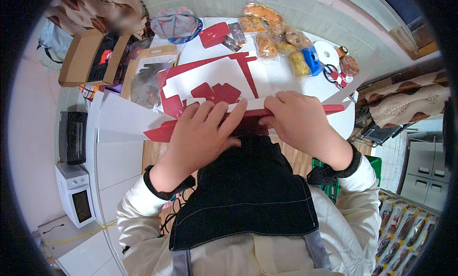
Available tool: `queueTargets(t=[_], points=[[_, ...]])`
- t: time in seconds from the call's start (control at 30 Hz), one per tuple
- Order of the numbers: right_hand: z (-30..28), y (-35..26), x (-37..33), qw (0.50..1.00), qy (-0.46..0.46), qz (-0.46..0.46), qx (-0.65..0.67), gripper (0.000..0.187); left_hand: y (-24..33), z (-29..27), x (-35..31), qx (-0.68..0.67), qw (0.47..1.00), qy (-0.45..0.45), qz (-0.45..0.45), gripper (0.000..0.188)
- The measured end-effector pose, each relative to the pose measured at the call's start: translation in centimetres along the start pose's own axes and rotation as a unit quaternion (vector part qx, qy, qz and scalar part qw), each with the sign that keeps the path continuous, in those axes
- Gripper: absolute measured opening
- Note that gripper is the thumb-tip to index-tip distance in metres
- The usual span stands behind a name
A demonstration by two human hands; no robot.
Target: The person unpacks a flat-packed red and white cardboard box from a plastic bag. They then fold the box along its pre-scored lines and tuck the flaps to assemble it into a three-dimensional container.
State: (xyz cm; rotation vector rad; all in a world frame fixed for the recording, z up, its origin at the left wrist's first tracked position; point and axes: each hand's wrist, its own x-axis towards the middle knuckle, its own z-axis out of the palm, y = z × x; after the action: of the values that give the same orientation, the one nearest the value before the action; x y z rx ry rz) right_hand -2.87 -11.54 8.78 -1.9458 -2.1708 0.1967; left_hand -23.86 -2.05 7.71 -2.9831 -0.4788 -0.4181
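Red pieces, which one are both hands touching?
The long red piece stretching sideways: the left hand and right hand are both on it. The small red piece beside the grey cap lies farther back, untouched.

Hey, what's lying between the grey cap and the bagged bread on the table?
In the head view, a flat red piece and some small dark cards lie between the grey cap and bagged bread.
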Motion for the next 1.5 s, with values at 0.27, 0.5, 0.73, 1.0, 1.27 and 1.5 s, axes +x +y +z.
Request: queueTargets(t=[0.27, 0.5, 0.73, 1.0, 1.27, 1.5], points=[[-0.6, 0.4, 2.6, 0.99, -0.105, 0.084, 0.05, 0.048, -0.9, 2.4, 1.7, 0.047, 0.994, -0.094, -0.02, 0.073], [0.8, 1.5, 2.4, 0.97, -0.182, 0.107, 0.122, 0.054, 0.0, 2.9, 1.4, -0.067, 0.993, -0.098, -0.007, 0.093], [5.1, 3.9, 2.8, 0.936, -0.237, 0.061, 0.255, 0.047, 0.0, 4.3, 0.7, -0.147, 0.973, -0.177, 0.016, 0.082], [2.5, 1.2, -0.6, 0.992, -0.063, -0.106, 0.017, 0.08, 0.0, 3.4, 1.0, -0.113, 0.985, -0.128, -0.008, 0.069], [2.8, 0.9, -0.7, 0.985, -0.142, -0.095, 0.025, 0.057, 0.6, 2.9, 0.8, -0.121, 0.98, -0.155, -0.012, 0.049], [1.8, 0.7, -1.7, 0.963, -0.216, -0.079, 0.14, 0.058, 0.4, 1.5, 0.0, -0.211, 0.944, -0.254, -0.002, 0.052]])
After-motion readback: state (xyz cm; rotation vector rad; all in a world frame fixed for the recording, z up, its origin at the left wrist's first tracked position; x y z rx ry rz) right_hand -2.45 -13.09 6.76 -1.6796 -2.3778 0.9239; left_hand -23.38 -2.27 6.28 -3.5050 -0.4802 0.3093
